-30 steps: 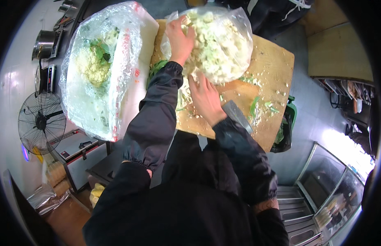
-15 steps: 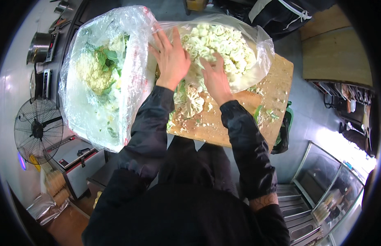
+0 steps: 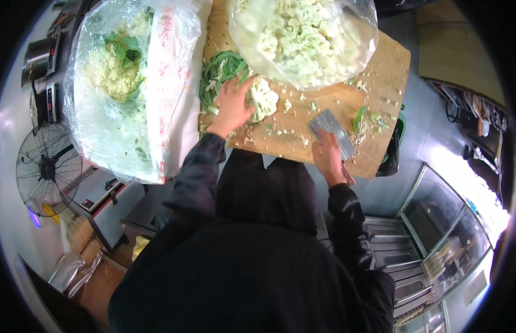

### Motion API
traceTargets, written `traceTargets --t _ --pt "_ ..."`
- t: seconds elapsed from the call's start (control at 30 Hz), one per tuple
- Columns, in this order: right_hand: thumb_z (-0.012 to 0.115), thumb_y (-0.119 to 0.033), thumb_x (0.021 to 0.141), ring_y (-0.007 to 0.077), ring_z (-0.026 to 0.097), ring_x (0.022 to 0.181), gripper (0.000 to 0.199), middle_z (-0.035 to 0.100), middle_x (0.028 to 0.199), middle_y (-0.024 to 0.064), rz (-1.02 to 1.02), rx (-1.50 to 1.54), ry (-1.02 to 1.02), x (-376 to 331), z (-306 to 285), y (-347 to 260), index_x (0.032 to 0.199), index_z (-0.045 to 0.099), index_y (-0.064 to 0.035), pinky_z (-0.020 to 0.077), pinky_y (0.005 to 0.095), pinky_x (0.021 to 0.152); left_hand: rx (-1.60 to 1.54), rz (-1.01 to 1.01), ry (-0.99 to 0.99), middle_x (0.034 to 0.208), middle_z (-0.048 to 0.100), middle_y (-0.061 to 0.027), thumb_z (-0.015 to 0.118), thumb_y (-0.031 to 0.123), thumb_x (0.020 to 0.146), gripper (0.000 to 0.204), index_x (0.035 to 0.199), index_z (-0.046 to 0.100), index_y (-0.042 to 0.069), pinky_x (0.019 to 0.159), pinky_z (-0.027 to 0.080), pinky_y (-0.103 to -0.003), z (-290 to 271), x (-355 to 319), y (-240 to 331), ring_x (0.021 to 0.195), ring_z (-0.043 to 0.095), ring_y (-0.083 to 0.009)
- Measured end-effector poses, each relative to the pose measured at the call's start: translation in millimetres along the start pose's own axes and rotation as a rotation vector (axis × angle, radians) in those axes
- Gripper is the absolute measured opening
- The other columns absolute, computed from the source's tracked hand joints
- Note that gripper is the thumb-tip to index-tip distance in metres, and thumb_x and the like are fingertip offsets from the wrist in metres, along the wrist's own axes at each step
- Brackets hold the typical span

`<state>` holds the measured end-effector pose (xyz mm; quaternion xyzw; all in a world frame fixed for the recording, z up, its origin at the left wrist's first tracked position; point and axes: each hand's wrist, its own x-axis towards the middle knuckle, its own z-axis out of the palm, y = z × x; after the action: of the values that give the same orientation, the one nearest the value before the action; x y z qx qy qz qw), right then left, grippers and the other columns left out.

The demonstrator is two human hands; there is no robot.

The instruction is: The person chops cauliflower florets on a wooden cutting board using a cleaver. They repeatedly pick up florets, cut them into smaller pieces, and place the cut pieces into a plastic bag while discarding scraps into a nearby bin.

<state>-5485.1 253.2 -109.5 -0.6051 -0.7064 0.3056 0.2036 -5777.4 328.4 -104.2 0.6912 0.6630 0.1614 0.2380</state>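
A pale cauliflower piece lies on the wooden cutting board. My left hand is curled against its left side, thumb and forefinger around the edge. Green leaves are heaped just beyond that hand. At the board's near right, my right hand is closed on a cleaver, fingers over the metal near the handle. Its broad blade lies over the board, and part of the brown handle shows below the palm. Farther back, a clear plastic bag holds many cut florets.
On the left stands a white box lined with clear plastic, holding a cauliflower head and leaves. Crumbs and leaf scraps litter the board. A black-lined green bin is beyond its right edge; a fan stands far left.
Both hands have left the floret bag. My left hand has come to the cauliflower piece, my right to the cleaver, now visible. The whole view has shifted, the board sitting higher.
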Motion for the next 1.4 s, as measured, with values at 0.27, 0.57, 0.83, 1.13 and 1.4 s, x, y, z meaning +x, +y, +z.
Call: traceTargets --t 0.27,0.57,0.83,1.13,1.4 --pt "0.067 -0.004 0.082 0.0385 0.058 0.108 0.035 0.053 0.117 0.0161 0.229 -0.514 -0.127 -36 61 19 0.115 0.057 -0.0025 0.0567 0.0459 0.08 0.025 -0.1 -0.27 0.125 0.05 -0.0237 0.091 0.025 0.072 0.058 0.117 0.056 0.017 0.098 0.045 -0.051 33 -15 -24 0.115 0.05 -0.0478" --pt "0.069 -0.002 0.086 0.0314 0.066 0.082 0.009 0.064 0.098 0.0148 -0.005 0.196 -0.001 24 6 -16 0.093 0.064 -0.0022 0.0564 0.0416 0.068 -0.296 -0.131 0.011 0.103 0.062 -0.0184 0.085 0.019 0.074 0.048 0.111 0.056 0.011 0.087 0.049 -0.046 50 -49 -24 0.098 0.061 -0.0412" --pt "0.08 -0.018 0.081 0.0304 0.067 0.085 0.052 0.055 0.13 0.0156 -0.375 0.142 0.178 122 -34 -100 0.129 0.062 -0.0082 0.0561 0.0418 0.086 -0.709 -0.225 -0.099 0.105 0.065 -0.0076 0.084 0.015 0.076 0.048 0.116 0.057 0.008 0.089 0.051 -0.034 25 -50 -9 0.099 0.062 -0.0188" --pt "0.082 -0.031 0.073 0.0427 0.064 0.113 0.063 0.048 0.142 0.0205 0.036 0.097 -0.325 76 68 -54 0.132 0.064 -0.0213 0.0559 0.0486 0.094 -0.707 -0.211 -0.305 0.103 0.062 -0.0021 0.079 0.006 0.077 0.046 0.117 0.058 0.008 0.083 0.051 -0.03 11 -27 -14 0.091 0.06 -0.0144" --pt "0.083 -0.027 0.073 0.0418 0.067 0.11 0.062 0.046 0.143 0.0211 0.247 0.052 -0.244 76 98 -71 0.132 0.064 -0.0238 0.0568 0.0492 0.092 -0.052 -0.197 -0.237 0.104 0.062 -0.0262 0.084 0.018 0.071 0.057 0.123 0.064 0.012 0.083 0.055 -0.048 4 -15 -4 0.094 0.066 -0.0448"
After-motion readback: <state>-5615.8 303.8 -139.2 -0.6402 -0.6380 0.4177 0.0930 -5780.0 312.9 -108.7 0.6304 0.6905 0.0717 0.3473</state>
